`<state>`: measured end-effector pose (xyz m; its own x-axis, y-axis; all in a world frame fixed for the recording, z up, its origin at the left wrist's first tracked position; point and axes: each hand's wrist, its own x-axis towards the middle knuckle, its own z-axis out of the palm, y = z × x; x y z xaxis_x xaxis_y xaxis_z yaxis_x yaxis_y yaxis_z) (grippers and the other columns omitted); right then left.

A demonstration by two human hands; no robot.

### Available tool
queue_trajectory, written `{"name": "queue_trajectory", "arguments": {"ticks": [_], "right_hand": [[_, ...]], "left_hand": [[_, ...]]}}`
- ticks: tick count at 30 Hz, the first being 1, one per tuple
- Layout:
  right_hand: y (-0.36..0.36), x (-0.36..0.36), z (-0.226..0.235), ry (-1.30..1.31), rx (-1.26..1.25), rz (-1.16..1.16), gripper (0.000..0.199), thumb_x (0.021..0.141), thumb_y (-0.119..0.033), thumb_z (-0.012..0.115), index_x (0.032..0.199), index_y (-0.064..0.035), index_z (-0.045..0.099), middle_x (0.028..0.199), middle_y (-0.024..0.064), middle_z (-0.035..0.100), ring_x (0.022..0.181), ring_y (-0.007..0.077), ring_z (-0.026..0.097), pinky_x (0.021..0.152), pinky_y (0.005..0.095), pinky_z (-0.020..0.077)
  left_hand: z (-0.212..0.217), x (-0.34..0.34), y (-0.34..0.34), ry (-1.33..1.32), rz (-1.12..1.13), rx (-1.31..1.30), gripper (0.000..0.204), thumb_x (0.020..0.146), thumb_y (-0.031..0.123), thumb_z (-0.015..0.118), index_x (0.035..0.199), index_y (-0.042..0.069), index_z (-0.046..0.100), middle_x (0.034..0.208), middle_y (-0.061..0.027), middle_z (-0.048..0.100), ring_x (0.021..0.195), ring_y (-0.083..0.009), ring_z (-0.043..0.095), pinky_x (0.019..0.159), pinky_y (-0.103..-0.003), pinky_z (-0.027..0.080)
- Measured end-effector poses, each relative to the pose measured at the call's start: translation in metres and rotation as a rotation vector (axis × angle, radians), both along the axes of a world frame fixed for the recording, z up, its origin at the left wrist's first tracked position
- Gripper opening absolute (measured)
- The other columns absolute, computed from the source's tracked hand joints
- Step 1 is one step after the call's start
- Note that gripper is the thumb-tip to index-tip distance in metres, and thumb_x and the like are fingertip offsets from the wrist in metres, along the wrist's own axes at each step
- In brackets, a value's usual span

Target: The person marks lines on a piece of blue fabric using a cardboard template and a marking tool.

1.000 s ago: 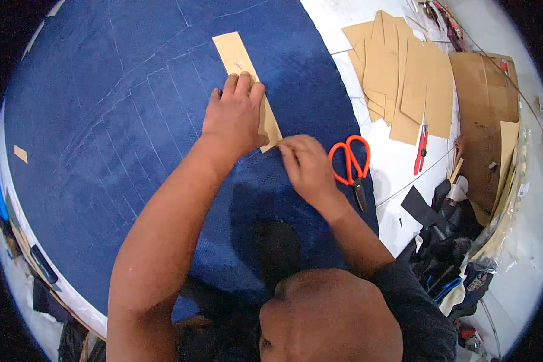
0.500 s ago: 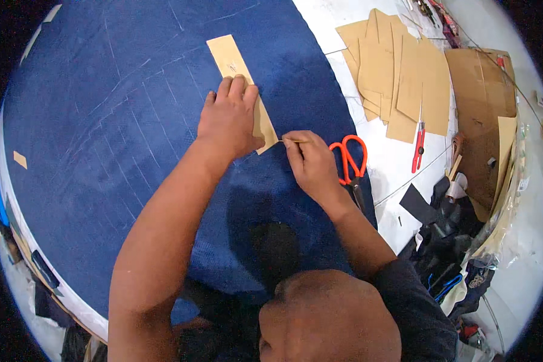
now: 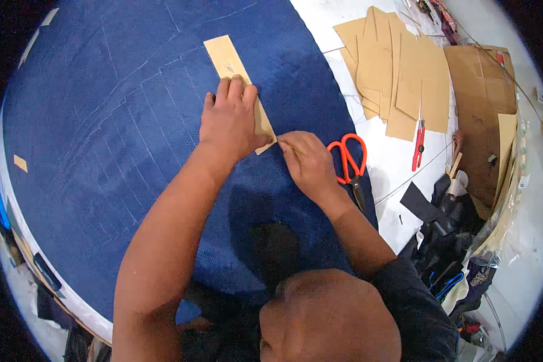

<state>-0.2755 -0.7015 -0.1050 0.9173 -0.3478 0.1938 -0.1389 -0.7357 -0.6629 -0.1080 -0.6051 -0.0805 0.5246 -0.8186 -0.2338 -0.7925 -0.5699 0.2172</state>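
left hand (image 3: 230, 123) flat, pressing stiff tan card strip (image 3: 230, 66) onto woven navy cloth (image 3: 120, 151). right hand (image 3: 308, 161) pinched at strip's near corner, tool too small to tell. orange-handled scissors (image 3: 347, 157) just right of strip, off the cloth.

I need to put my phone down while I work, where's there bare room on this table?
The blue fabric lies bare left of the left hand, apart from chalk lines. A white strip of table is free between the orange scissors and the red cutter. Top right is crowded with cardboard pattern pieces.
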Motion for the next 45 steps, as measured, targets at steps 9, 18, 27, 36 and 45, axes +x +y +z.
{"name": "queue_trajectory", "arguments": {"ticks": [9,18,27,36,45], "right_hand": [[-0.006,-0.007,-0.001,0.019,0.140,-0.041,0.012,0.092,-0.009,0.062,0.102,-0.0025,0.067,0.100,0.0132,0.069,0.093,0.0331,0.065,0.084,0.0407,0.0513],[0.000,0.007,-0.008,-0.008,-0.091,-0.048,0.022,0.092,-0.018,0.063,0.113,-0.0092,0.065,0.119,0.0089,0.067,0.113,0.0316,0.059,0.101,0.0497,0.0402],[-0.020,0.008,-0.024,0.130,-0.271,-0.102,0.030,0.093,-0.020,0.062,0.123,-0.0151,0.065,0.135,0.0042,0.061,0.133,0.0344,0.047,0.116,0.0615,0.0214],[-0.015,0.012,-0.026,0.144,-0.245,-0.113,0.028,0.093,-0.020,0.063,0.121,-0.0152,0.066,0.138,0.0027,0.059,0.135,0.0337,0.045,0.116,0.0600,0.0225],[-0.014,0.013,-0.026,0.123,-0.250,-0.116,0.030,0.092,-0.019,0.063,0.122,-0.0150,0.065,0.137,0.0030,0.060,0.134,0.0338,0.045,0.115,0.0593,0.0245]], "left_hand": [[-0.005,0.000,0.008,-0.022,-0.012,-0.019,0.095,0.062,0.050,0.088,0.135,0.002,0.049,0.147,-0.0212,0.043,0.138,-0.0373,0.041,0.110,-0.049,0.040],[-0.032,0.041,0.031,-0.142,0.015,-0.233,0.078,0.086,0.048,0.071,0.146,0.007,0.044,0.155,-0.0155,0.038,0.145,-0.0386,0.032,0.116,-0.055,0.028],[-0.039,0.032,-0.012,-0.118,-0.024,-0.280,0.078,0.086,0.052,0.069,0.145,0.007,0.045,0.152,-0.0127,0.041,0.144,-0.0331,0.036,0.117,-0.054,0.028],[-0.043,0.040,-0.004,-0.050,-0.022,-0.294,0.082,0.085,0.053,0.070,0.148,0.009,0.042,0.155,-0.0156,0.039,0.144,-0.0379,0.036,0.117,-0.052,0.030],[-0.040,0.045,-0.001,-0.075,-0.014,-0.312,0.075,0.086,0.046,0.072,0.144,0.007,0.045,0.154,-0.0169,0.039,0.143,-0.0383,0.037,0.116,-0.050,0.032]]}}
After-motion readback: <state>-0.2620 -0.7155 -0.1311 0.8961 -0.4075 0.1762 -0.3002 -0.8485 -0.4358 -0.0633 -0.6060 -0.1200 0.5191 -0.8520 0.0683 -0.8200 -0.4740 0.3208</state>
